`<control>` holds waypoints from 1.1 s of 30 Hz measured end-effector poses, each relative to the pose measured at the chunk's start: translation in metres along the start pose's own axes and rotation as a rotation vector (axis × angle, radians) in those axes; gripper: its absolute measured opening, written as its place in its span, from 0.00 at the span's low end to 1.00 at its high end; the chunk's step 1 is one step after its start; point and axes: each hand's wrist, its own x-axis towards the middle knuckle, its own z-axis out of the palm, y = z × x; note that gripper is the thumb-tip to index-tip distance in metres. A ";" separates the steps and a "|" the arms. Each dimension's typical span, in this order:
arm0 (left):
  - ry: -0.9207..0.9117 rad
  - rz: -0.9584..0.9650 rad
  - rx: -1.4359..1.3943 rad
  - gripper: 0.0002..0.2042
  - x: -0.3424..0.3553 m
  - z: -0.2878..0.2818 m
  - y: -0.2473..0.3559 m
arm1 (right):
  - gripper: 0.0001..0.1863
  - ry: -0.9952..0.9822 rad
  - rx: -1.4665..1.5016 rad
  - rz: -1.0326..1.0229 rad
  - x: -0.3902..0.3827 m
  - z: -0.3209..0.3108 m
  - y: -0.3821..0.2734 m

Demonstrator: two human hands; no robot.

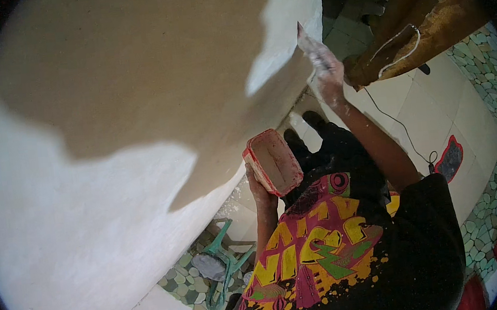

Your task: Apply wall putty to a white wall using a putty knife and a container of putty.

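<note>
My left hand (259,188) grips the side of a rectangular red tub (273,161), tilted so that its inside shows. Pale, whitish residue coats its inner walls, and red shows along the rim. Farther up, my right hand (325,67) is raised beside the edge of a white wall (116,212), its skin smeared with white. Its fingers are pressed together toward the wall. A thin, dark pointed tip (300,29) sticks out beyond them; what it belongs to is too small to make out. A large shadow covers much of the wall.
Brown draped material (421,25) stands at the upper right, with a white cord (401,59) over it. A dark cable (398,121) crosses the tiled floor toward a red-edged dark object (449,159). Below the tub stands a green frame (230,258) beside a grey stone-like lump (208,267).
</note>
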 end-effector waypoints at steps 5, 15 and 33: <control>-0.005 0.004 -0.033 0.30 0.007 -0.002 -0.004 | 0.19 -0.148 -0.509 -0.149 -0.051 0.041 0.021; -0.037 0.004 -0.039 0.30 0.010 -0.007 0.007 | 0.16 -0.396 -0.926 -0.681 -0.009 0.026 -0.054; -0.028 -0.076 -0.028 0.32 0.008 0.016 0.016 | 0.22 0.019 -1.012 0.197 -0.030 -0.087 0.036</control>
